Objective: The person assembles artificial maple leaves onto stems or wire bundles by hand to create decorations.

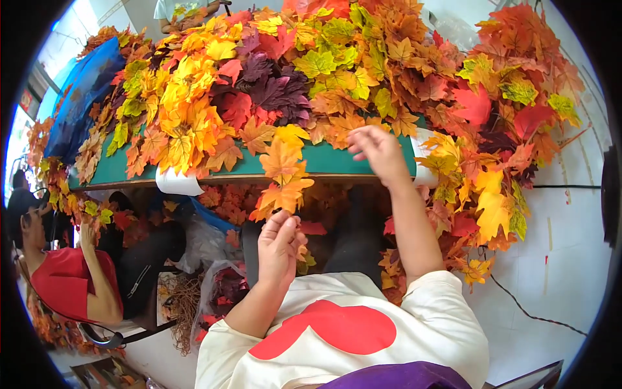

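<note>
My left hand (280, 249) is closed, thumb against fingers, on the stem end of a sprig of orange artificial maple leaves (283, 170). The sprig stands upright from my grip, in front of the table's near edge. My right hand (378, 150) is raised at that same edge, right of the sprig. Its fingers are loosely bent and apart, with nothing visible in them. Behind it lie orange leaves (343, 129) of the heap. Yellow-orange leaves (184, 123) and dark purple leaves (275, 91) are piled farther back.
A green-topped table (249, 168) carries the heap, and more leaf garlands (492, 201) hang off its right end. At left sits a person in a red shirt (78, 285). Near my legs is a clear plastic bag (220, 288) of red leaves. A cable (518, 305) crosses the floor.
</note>
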The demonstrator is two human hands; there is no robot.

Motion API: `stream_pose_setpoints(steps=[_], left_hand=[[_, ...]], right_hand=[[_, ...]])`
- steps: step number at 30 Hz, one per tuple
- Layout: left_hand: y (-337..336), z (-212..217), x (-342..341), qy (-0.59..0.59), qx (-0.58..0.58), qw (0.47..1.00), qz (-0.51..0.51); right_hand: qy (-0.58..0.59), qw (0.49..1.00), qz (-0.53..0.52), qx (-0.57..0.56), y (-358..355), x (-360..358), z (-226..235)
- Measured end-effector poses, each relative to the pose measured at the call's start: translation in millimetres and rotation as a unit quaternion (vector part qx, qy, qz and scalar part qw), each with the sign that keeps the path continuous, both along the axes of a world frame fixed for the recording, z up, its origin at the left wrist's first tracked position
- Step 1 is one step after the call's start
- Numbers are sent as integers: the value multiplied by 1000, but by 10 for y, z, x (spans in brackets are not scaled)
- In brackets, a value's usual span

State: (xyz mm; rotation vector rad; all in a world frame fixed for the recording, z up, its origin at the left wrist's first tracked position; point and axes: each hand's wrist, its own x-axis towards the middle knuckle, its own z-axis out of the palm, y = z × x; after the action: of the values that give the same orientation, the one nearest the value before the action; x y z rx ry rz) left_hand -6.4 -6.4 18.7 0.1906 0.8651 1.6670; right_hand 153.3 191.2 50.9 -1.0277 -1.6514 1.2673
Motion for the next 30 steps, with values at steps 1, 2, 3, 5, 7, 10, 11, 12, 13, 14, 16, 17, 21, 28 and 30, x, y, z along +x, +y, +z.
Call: stream_pose_setpoints(steps=[1, 2, 3, 5, 7, 10, 11, 12, 13, 14, 16, 17, 21, 28, 30], left_hand=[[28, 44, 30, 6, 10, 1000, 13], [38, 56, 21, 8, 12, 1000, 13], [22, 47, 4, 27, 22, 999, 16], [17, 32, 3, 34, 38, 998, 22], [13, 35, -26, 16, 41, 999, 15], [20, 61, -58, -3, 29, 1000, 4], [17, 63, -66, -2, 12, 1000, 5], [19, 50, -69, -4, 15, 1000, -2], [42, 47, -59, -1, 10, 1000, -10], [38, 29, -65, 3, 3, 1000, -6], [45, 3, -39, 1, 2, 1000, -20], [54, -9, -20, -6, 1, 1000, -29], [48, -5, 22, -14, 0, 999, -37], [8, -14, -24, -19, -2, 1000, -10], [29, -14, -35, -22, -1, 1000, -4]], right_hand=[[5, 999, -28, 31, 123, 129, -7], [-21, 995, -76, 63, 280, 264, -49], [-63, 988, -116, 75, 366, 358, -25], [-133, 962, -189, 144, 588, 604, -90], [-113, 949, -241, 166, 601, 750, -16], [-83, 938, -298, 154, 740, 1122, -50], [-58, 926, -345, 143, 722, 1164, -15], [-60, 923, -350, 146, 835, 1343, -97], [-73, 903, -385, 176, 1002, 1684, -238], [-84, 886, -407, 204, 998, 1673, -162], [-197, 865, -460, 24, 1013, 1762, -67], [-164, 890, -415, 91, 1108, 1800, -118], [-181, 898, -347, 202, 1270, 1482, -59], [-377, 748, -301, 456, 1528, 1617, -229], [-364, 757, -301, 452, 1536, 1635, -245]])
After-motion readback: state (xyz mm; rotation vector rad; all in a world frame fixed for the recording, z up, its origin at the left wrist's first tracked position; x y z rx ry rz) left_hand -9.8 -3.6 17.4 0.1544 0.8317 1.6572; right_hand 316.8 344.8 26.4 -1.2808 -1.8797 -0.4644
